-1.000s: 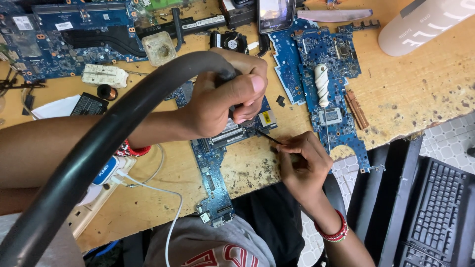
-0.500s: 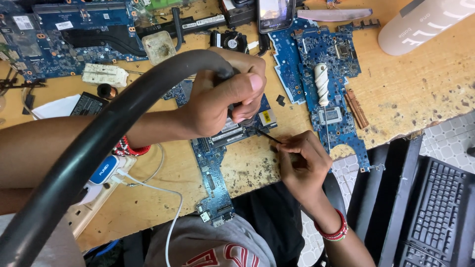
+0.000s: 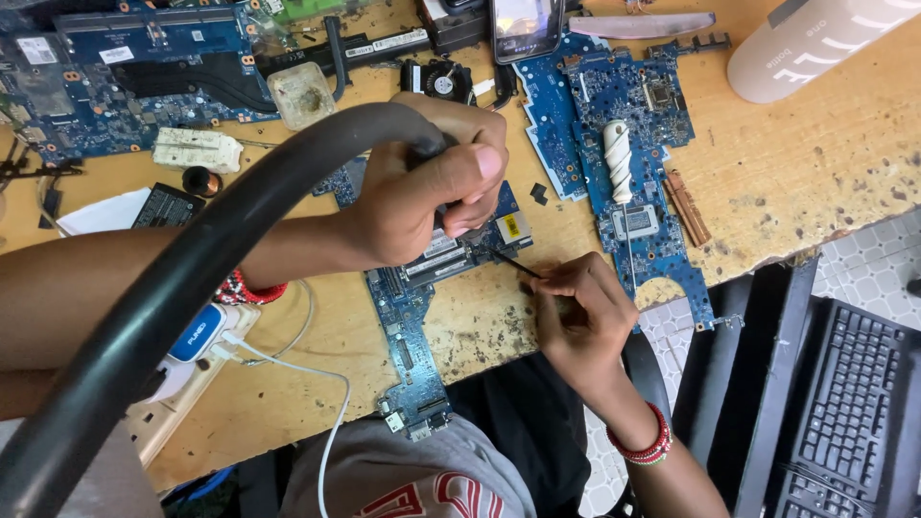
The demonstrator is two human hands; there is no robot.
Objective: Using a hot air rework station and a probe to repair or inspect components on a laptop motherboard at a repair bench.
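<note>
Gripping the thick black hose's nozzle [image 3: 436, 153], the left hand [image 3: 422, 197] hovers over the long blue circuit board [image 3: 408, 326] on the worn wooden counter [image 3: 796, 163], while the right hand [image 3: 580, 317] pinches thin black tweezers [image 3: 513, 264] touching that board.

Left hand [image 3: 422, 197] fisted tight, knuckles up, thumb [image 3: 480, 163] pressed across the top — wrapped round a handle that is mostly hidden in the fist. Left forearm comes in from the left edge, nearly level, red-and-white beaded band at the wrist. Right hand [image 3: 580, 321] lower and to the right, fingers curled in a pinch, fingertips [image 3: 542, 280] closed on a thin shaft, back of hand up. Right forearm rises from the bottom edge — same sort of beaded band at that wrist.
</note>
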